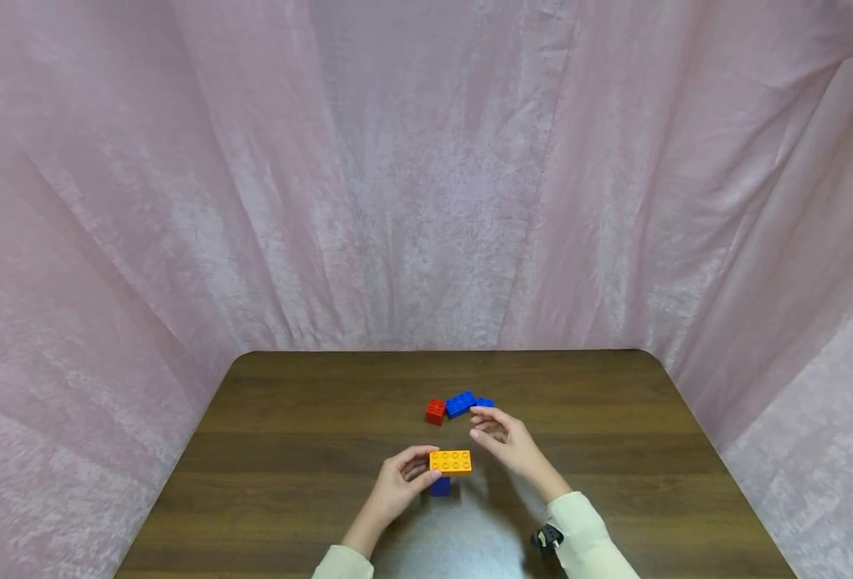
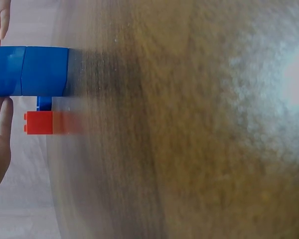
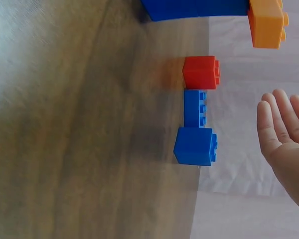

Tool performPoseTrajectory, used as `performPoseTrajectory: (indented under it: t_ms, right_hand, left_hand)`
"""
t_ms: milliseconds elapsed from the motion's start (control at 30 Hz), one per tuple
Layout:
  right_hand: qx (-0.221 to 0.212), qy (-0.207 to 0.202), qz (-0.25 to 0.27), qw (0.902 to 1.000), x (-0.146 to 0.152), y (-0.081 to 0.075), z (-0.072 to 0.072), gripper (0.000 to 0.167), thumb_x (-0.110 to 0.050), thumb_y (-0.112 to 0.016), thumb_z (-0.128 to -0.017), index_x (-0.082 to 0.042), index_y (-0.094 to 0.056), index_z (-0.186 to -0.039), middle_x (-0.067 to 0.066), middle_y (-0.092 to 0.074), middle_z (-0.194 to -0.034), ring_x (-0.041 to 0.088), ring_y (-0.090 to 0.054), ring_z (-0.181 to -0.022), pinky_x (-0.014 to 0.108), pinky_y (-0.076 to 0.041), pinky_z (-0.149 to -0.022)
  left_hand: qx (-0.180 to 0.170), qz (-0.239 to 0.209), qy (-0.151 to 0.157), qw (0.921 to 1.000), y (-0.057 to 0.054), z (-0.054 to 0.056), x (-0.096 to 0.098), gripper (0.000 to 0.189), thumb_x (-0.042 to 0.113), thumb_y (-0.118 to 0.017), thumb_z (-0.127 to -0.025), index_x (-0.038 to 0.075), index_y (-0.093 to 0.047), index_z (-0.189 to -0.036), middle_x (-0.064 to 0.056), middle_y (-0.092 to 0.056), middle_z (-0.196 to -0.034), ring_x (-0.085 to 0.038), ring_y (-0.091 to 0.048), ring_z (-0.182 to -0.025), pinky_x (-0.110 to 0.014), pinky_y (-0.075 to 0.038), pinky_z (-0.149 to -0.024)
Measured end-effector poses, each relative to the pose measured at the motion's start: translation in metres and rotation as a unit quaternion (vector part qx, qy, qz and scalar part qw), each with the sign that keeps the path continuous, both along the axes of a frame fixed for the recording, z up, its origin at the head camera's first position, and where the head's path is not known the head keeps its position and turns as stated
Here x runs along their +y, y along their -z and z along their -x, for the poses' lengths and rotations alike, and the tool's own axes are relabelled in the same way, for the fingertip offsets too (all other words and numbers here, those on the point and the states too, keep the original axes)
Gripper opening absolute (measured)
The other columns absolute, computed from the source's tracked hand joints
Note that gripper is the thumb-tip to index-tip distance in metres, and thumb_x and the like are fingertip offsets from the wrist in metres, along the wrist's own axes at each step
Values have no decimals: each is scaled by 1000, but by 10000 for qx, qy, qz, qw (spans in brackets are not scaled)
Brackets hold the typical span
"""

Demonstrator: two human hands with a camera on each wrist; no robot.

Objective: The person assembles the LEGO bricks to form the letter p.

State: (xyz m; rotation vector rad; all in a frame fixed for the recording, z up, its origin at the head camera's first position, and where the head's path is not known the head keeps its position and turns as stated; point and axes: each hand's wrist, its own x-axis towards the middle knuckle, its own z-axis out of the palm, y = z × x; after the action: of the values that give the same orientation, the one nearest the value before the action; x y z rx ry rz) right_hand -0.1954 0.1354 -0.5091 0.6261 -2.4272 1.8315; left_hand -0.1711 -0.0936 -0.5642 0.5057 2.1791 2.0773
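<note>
Head view: we have the left hand (image 1: 395,482) pinching the left end of the yellow brick (image 1: 451,461), thumb at the front, fingers curled round behind. Yellow brick is on top of a blue stack (image 1: 440,487), above the table (image 1: 310,450), its right end jutting past the stack. Right hand (image 1: 509,442) is right of the yellow brick and apart from it, fingers loosely bent, gripping nothing. Beyond the yellow brick: red brick (image 1: 436,412), long blue brick (image 1: 461,404), then small blue brick (image 1: 484,402) farther right. Only here do we get both pale sleeves (image 1: 585,535) and the dark device (image 1: 546,537) at the right cuff. Pink curtain (image 1: 426,177) behind. Any marking on the studs is too small for us to read.

Left wrist view: sideways. We see what the head view hides: a seam splitting the stack under the yellow brick into an upper blue brick (image 2: 5,71) and a lower blue brick (image 2: 45,71). Yellow brick is cut by the frame edge; so is the left hand's grip, so we can't judge it here.

Right wrist view: sideways too. Yellow brick's overhang is plain, and it reads orange. Right hand shows palm and straighter fingers, holding nothing.
</note>
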Motion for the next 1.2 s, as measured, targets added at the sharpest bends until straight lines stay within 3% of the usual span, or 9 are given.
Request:
performPoseTrajectory:
  t_ms: [167, 433, 533, 700, 933, 1200]
  right_hand:
    - [-36, -153, 176, 9997, -1, 3, 14, 36, 4, -65, -88, 12, -55, -122, 29, -61, -110, 48, -57, -100, 33, -54, -87]
    - [-420, -438, 311, 9977, -6, 13, 42, 43, 7, -64, -87, 13, -49, -128, 34, -57, -119, 53, -50, -111, 59, -42, -98]
    - [-519, -513, 353, 9967, -8, 26, 57, 46, 8, -64, -87, 12, -48, -130, 34, -55, -123, 53, -48, -115, 63, -37, -100]
    - [-438, -509, 185, 9976, -14, 49, 80, 48, 2, -67, -88, 7, -49, -132, 28, -56, -124, 49, -50, -116, 57, -40, -101]
    - [-532, -536, 131, 9971, -24, 56, 87, 48, 1, -68, -87, 8, -49, -131, 32, -55, -124, 48, -53, -114, 55, -44, -99]
    - [-783, -453, 177, 9957, -35, 63, 92, 50, 4, -67, -86, 13, -46, -131, 36, -51, -126, 49, -51, -116, 58, -41, -100]
  left_hand:
    - [-55, -21, -7, 10000, 1, -1, 0, 34, 1, -71, -86, -9, -60, -117, -24, -62, -118, -37, -60, -109, -54, -44, -97]
    - [-136, -16, -23, 9999, -1, -2, 1, 32, 1, -70, -86, -8, -61, -116, -23, -63, -117, -34, -61, -107, -52, -46, -96]
    - [-159, 9, -32, 9999, -2, -2, 1, 32, 0, -69, -86, -7, -61, -116, -23, -63, -116, -34, -61, -107, -51, -46, -96]
    - [-152, 62, -56, 9998, -3, -3, 1, 32, 0, -69, -86, -8, -61, -116, -23, -63, -116, -34, -61, -107, -50, -47, -96]
    - [-148, 64, -22, 9999, -3, -3, 0, 33, 0, -68, -87, -9, -60, -117, -24, -62, -117, -38, -59, -108, -47, -48, -96]
    - [-76, -60, 80, 9999, 0, 0, -1, 37, -3, -69, -85, -11, -57, -119, -25, -61, -119, -31, -60, -109, -47, -47, -98]
